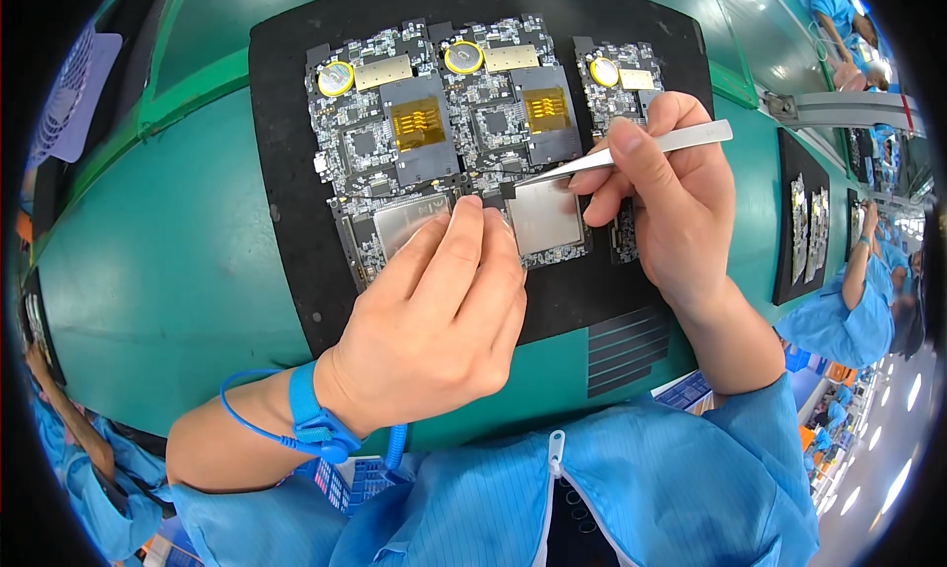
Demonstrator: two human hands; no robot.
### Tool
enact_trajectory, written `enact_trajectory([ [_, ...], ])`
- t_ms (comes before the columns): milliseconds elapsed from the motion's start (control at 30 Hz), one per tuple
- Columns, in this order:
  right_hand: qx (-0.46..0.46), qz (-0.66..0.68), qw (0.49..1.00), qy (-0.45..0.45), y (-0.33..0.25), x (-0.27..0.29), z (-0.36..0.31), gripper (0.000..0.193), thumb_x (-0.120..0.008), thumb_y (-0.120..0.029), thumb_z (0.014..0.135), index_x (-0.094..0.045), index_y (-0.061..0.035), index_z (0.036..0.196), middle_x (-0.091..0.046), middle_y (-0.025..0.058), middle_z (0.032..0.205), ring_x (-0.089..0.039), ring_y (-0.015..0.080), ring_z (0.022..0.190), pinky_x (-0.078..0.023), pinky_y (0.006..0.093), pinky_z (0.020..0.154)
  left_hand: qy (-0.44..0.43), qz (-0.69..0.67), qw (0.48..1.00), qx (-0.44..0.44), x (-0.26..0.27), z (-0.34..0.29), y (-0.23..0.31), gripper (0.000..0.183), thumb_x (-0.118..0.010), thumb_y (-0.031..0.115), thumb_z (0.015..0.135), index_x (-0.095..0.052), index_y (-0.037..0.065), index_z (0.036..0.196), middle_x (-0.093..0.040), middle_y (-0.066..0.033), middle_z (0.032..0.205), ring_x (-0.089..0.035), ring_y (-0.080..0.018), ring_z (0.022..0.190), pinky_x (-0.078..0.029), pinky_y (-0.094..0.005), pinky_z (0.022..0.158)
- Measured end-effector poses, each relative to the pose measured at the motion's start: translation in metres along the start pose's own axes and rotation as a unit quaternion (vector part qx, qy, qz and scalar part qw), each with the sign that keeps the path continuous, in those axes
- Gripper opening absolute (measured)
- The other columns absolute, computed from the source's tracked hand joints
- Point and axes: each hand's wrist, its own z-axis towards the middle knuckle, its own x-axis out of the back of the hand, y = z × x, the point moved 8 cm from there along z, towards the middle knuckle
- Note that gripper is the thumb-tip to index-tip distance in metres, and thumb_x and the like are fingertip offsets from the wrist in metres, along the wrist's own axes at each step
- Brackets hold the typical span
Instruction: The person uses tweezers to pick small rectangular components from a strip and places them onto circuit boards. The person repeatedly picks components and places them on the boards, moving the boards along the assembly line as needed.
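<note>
My right hand grips a pair of metal tweezers between thumb and fingers. Their tips reach a small black piece at the upper left corner of a silver shield plate on the middle circuit board. Beside that corner, the fingers of my left hand are drawn together, fingertips down between the middle and left circuit boards. What they pinch, if anything, is hidden. Both boards carry a round coin cell and an amber tape patch. My right hand partly covers a third circuit board.
The boards lie on a black mat over a green tabletop. Dark strips sit near the front edge. A blue wrist strap with a cord circles my left wrist. Co-workers in blue and another board-laden mat are at right.
</note>
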Motion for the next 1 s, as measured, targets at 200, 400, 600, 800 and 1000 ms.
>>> enact_trajectory([
  [200, -0.003, -0.009, 1.0, -0.012, -0.0004, 0.0015, -0.0003, 0.019, -0.055, -0.009, 0.094, -0.037, -0.0047, 0.098, -0.06, 0.0086, 0.073, -0.065, 0.0124, 0.064, -0.052, 0.0185, 0.049, -0.005, -0.002, 1.0, -0.005, 0.0004, 0.0021, 0.0013, 0.022, -0.069, 0.006, 0.069, -0.067, -0.007, 0.086, -0.065, -0.0176, 0.094, -0.064, -0.032, 0.092, -0.055, -0.036, 0.072],
  [400, -0.004, 0.01, 1.0, 0.0, -0.0008, 0.0019, -0.0008, 0.018, -0.055, -0.008, 0.094, -0.037, -0.0049, 0.098, -0.059, 0.0077, 0.074, -0.065, 0.0122, 0.064, -0.052, 0.0185, 0.05, -0.007, -0.002, 1.0, -0.008, -0.0006, 0.0012, 0.0015, 0.022, -0.069, 0.006, 0.069, -0.067, -0.008, 0.087, -0.064, -0.0176, 0.094, -0.064, -0.0318, 0.092, -0.055, -0.0358, 0.072],
  [600, 0.004, 0.006, 1.0, -0.004, 0.0018, 0.0028, -0.0019, 0.018, -0.055, -0.007, 0.094, -0.037, -0.0051, 0.098, -0.059, 0.0075, 0.076, -0.065, 0.0117, 0.065, -0.053, 0.0189, 0.05, -0.006, -0.001, 1.0, -0.011, -0.0014, 0.0009, 0.0017, 0.022, -0.069, 0.006, 0.069, -0.067, -0.008, 0.087, -0.064, -0.0178, 0.094, -0.064, -0.0318, 0.092, -0.055, -0.0356, 0.072],
  [800, 0.003, 0.003, 1.0, 0.0, 0.0009, 0.0016, -0.0033, 0.018, -0.055, -0.006, 0.094, -0.037, -0.0051, 0.098, -0.058, 0.0073, 0.078, -0.065, 0.0115, 0.065, -0.054, 0.0194, 0.051, -0.007, 0.006, 1.0, -0.006, -0.0003, 0.0011, 0.0015, 0.022, -0.069, 0.006, 0.069, -0.067, -0.007, 0.086, -0.064, -0.0171, 0.095, -0.064, -0.0315, 0.091, -0.054, -0.0357, 0.073],
  [1000, 0.01, 0.002, 1.0, 0.007, 0.0012, 0.0039, -0.0033, 0.019, -0.055, -0.006, 0.094, -0.036, -0.0052, 0.098, -0.058, 0.0072, 0.078, -0.065, 0.011, 0.065, -0.054, 0.0189, 0.051, -0.002, 0.006, 1.0, -0.005, -0.0021, 0.0013, 0.0012, 0.022, -0.068, 0.006, 0.069, -0.067, -0.006, 0.087, -0.064, -0.0169, 0.096, -0.065, -0.0307, 0.091, -0.054, -0.0354, 0.073],
])
